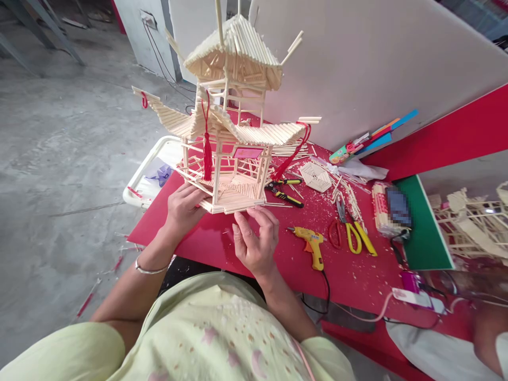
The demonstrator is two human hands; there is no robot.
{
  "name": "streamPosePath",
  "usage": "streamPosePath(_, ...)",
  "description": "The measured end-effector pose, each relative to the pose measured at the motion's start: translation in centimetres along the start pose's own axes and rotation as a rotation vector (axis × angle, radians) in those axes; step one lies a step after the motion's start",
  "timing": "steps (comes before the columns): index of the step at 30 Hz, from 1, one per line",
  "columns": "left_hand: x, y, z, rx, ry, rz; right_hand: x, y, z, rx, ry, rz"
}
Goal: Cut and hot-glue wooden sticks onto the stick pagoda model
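Observation:
A two-tiered pavilion model [238, 193] made of pale thin sticks stands tilted before me, with upturned roof corners. A red tassel [207, 156] hangs from its front roof corner, and a small pink plaque [248, 153] sits under the lower eave. My left hand [184, 209] is closed on the left side of the model's base, its fingertips hidden beneath it. Against the front edge of the base rest the fingertips of my right hand [257, 238]; its fingers are bent and somewhat apart, with the thumb off the model.
On the red table [278, 286] lie a yellow glue gun [311, 244], yellow-handled scissors [351, 233], black-and-yellow pliers [286, 193], a hexagonal stick panel [315, 176] and loose sticks. A white stool [133, 182] stands left. Another person's arm [490, 338] shows at right.

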State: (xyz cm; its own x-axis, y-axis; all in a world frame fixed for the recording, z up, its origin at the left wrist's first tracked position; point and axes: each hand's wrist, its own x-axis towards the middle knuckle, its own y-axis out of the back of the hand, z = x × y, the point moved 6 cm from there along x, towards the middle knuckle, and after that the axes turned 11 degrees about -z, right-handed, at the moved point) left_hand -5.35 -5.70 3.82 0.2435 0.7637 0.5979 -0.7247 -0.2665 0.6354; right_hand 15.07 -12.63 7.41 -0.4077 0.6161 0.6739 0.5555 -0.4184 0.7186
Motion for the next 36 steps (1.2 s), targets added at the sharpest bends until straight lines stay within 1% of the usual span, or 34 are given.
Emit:
streamPosePath(7, 0.1, 0.1, 0.2, -0.001, -0.011, 0.013, -0.6, -0.7, 0.2, -0.034, -0.050, -0.063)
streamPosePath(14, -0.1, 0.0, 0.0, 0.004, -0.009, 0.003, -0.7, -0.6, 0.2, -0.051, -0.074, -0.072)
streamPosePath(18, -0.1, 0.0, 0.0, 0.001, -0.003, 0.003, -1.0, -1.2, 0.4, -0.045, -0.099, -0.154)
streamPosePath(20, 0.0, 0.1, 0.1, 0.000, -0.014, 0.010, -1.0, -1.2, 0.5, -0.044, -0.103, -0.164)
streamPosePath(25, 0.2, 0.1, 0.3, 0.001, -0.028, 0.018, -0.3, -0.2, -0.1, -0.023, -0.046, -0.039)
streamPosePath(30, 0.1, 0.2, 0.3, 0.000, -0.036, 0.029, -0.3, 0.0, -0.2, -0.040, -0.050, -0.004)
streamPosePath(34, 0.2, 0.3, 0.3, 0.007, -0.009, 0.019, -1.0, 0.5, -0.3, 0.008, -0.009, 0.041)
streamPosePath(36, 0.2, 0.3, 0.1, 0.009, -0.004, 0.018, -1.5, 0.9, -0.2, 0.015, -0.011, 0.057)
